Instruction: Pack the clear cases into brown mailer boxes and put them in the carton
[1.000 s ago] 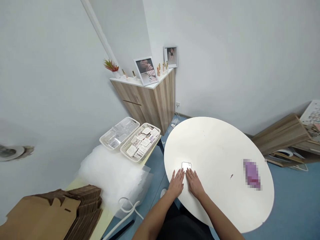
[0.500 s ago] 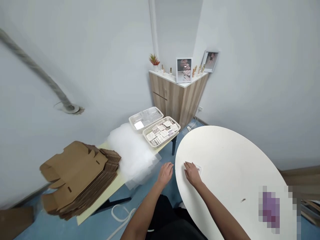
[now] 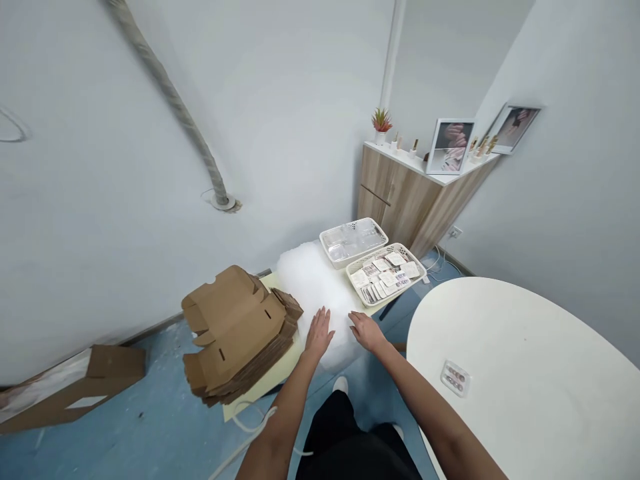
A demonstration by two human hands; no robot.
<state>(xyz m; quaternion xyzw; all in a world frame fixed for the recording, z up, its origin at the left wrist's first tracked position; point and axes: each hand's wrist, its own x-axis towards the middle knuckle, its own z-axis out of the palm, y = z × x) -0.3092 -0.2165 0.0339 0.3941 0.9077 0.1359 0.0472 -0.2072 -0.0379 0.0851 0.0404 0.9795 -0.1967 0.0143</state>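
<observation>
My left hand (image 3: 319,333) is over the near part of a stack of thin white translucent sheets (image 3: 316,275), with its fingers stretched out. I cannot tell whether it touches them. To its right, my right hand (image 3: 367,332) hovers by the stack's right edge, fingers loosely bent and apart, with nothing visible in them. A small clear case (image 3: 455,379) with what look like press-on nails inside lies on the white round-edged table (image 3: 520,347), right of my right forearm.
Flattened cardboard boxes (image 3: 235,333) are piled left of the sheets. Behind them stand a basket of small cards and packets (image 3: 387,273) and a basket of clear plastic cases (image 3: 354,240). A wooden cabinet (image 3: 400,190) fills the corner; an open carton (image 3: 117,370) sits on the floor.
My view has swung left. The right hand has left the clear case, which stays on the table, and both hands have moved over to the white sheets.
</observation>
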